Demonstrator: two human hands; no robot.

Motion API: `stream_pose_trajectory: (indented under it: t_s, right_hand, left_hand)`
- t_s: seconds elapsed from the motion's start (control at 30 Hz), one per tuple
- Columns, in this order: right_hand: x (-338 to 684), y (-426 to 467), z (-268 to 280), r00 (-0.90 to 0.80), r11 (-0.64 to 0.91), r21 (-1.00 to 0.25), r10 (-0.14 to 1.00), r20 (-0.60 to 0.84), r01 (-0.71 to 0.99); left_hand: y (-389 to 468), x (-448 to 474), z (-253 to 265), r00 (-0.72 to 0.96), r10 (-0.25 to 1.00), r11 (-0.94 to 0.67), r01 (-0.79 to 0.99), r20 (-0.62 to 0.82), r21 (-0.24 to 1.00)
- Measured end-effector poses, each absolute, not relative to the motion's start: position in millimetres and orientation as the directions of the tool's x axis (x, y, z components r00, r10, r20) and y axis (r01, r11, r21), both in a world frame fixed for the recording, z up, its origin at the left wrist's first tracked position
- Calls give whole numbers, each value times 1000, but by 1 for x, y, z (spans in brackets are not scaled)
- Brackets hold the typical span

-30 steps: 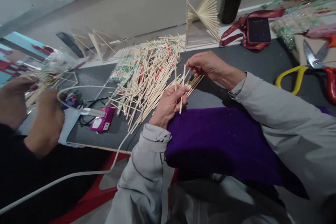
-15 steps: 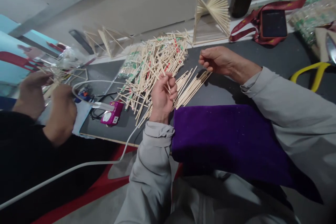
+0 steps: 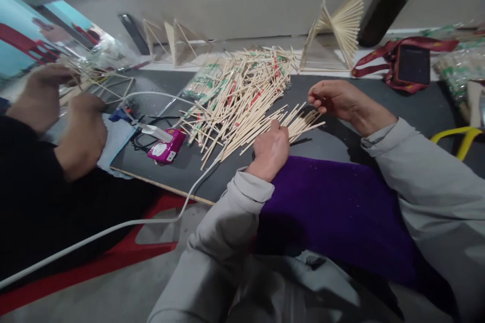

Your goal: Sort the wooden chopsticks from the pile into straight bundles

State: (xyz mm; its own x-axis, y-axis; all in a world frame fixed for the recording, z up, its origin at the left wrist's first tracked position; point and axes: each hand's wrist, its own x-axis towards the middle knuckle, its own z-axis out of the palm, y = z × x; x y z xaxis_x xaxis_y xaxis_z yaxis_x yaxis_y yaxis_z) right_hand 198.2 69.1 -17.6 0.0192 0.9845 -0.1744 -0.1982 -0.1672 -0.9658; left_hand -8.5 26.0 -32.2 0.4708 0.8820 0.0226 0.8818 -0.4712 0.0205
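My left hand (image 3: 271,151) is palm down with curled fingers, gripping at the near end of a loose row of thin wooden sticks (image 3: 306,123). Its fingertips are hidden, so how many sticks they hold cannot be told. My right hand (image 3: 322,97) hovers just beyond the far end of that row, thumb and forefinger pinched together; anything between them is too small to make out. A large heap of wooden sticks (image 3: 242,91), mixed with red and green wrapper pieces, lies left of the row. In front of me a purple cloth (image 3: 333,202) hangs at the table edge.
A twisted stick model (image 3: 341,25) stands at the back, with others (image 3: 174,43) farther left. A phone on a red strap (image 3: 413,64), a dark bottle (image 3: 388,7) and yellow-handled scissors (image 3: 464,141) are right. A pink power adapter (image 3: 166,147) and a co-worker's hands (image 3: 85,121) are left.
My left hand has turned from palm up, with a stick in it, to palm down over the row. My right hand keeps its pinch. The view has shifted leftward.
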Motion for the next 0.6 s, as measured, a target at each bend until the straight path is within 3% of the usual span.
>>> stream_pose_trajectory:
  t_s: [0.27, 0.43, 0.6]
  right_hand:
    - [191, 98, -8, 80, -170, -984, 982, -173, -47]
    - [187, 150, -15, 263, -148, -984, 957, -119, 94]
    - [178, 198, -28, 460, -203, -973, 878, -131, 109]
  left_hand:
    - [22, -6, -29, 502, 865, -502, 860, 21, 93]
    - [29, -13, -24, 425, 905, -426, 903, 26, 55]
    - [34, -17, -25, 389, 920, -390, 921, 51, 15]
